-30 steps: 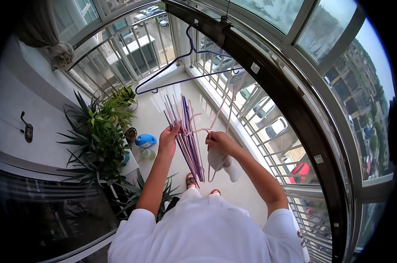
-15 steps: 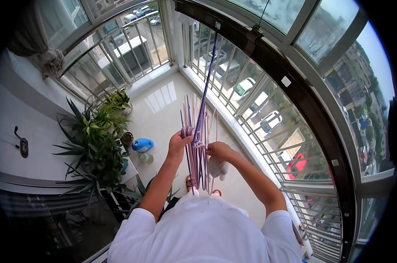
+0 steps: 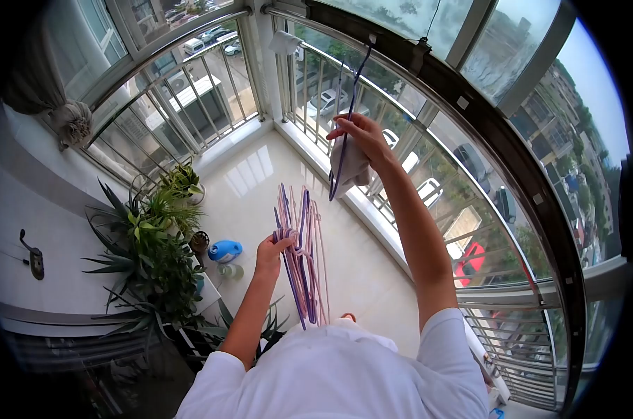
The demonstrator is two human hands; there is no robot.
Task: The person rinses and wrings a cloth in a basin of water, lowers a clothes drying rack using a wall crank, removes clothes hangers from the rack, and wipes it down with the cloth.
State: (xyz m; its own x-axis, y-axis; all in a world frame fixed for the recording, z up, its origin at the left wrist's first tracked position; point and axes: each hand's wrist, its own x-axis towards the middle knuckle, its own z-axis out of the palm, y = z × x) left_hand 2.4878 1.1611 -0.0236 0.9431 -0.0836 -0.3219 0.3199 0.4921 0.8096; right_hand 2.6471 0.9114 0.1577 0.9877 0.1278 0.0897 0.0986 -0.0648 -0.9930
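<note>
My left hand point(image 3: 269, 253) is closed around a bundle of pink and purple clothes hangers point(image 3: 304, 279), gripping them near their hooks in front of my waist. Raised toward the railing, my right hand point(image 3: 364, 140) is closed on a dark purple hanger point(image 3: 339, 171), seen nearly edge-on. The hanger's upper end reaches up to the dark brown rail point(image 3: 463, 105); whether it is hooked there I cannot tell. A pale grey cloth point(image 3: 351, 164) hangs just below my right hand, its kind unclear.
Potted plants point(image 3: 166, 244) line the left side, beside a blue bottle point(image 3: 225, 251) on the tiled floor point(image 3: 253, 202). Metal railings and windows enclose the balcony. A small white cloth point(image 3: 284, 43) hangs at the far corner; a tied curtain point(image 3: 70, 119) is at left.
My right hand has moved up and forward from the bundle, with the purple hanger and pale cloth. The left hand and the remaining hangers are slightly lower and further left in view.
</note>
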